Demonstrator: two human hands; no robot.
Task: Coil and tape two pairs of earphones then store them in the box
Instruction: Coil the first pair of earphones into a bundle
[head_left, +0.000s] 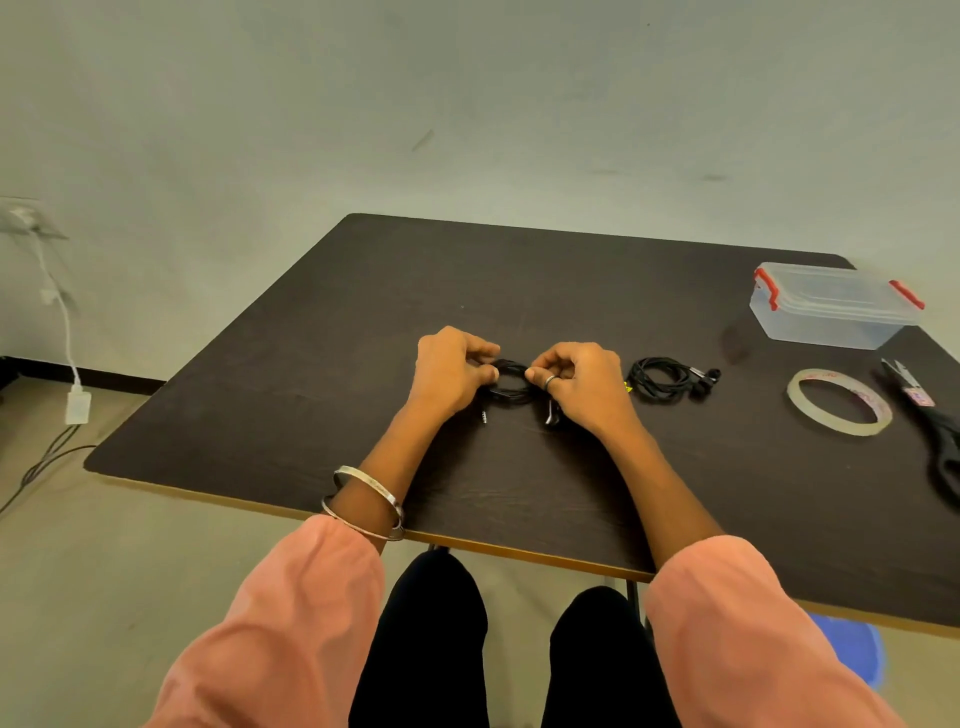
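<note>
A coiled black pair of earphones (511, 382) lies between my hands on the dark table (322, 364). My left hand (451, 371) pinches the coil's left side. My right hand (584, 384) pinches its right side, and an earbud hangs below that hand. The coil's plug sticks out near my left wrist. A second black pair of earphones (670, 378) lies coiled on the table to the right, untouched. Further right sits a roll of clear tape (837, 408). A clear plastic box (831, 306) with red clips stands closed at the back right.
Black-handled scissors (935, 421) lie at the table's right edge beside the tape. A white charger and cables hang by the wall at left. My knees are under the table's near edge, and a blue stool shows below right.
</note>
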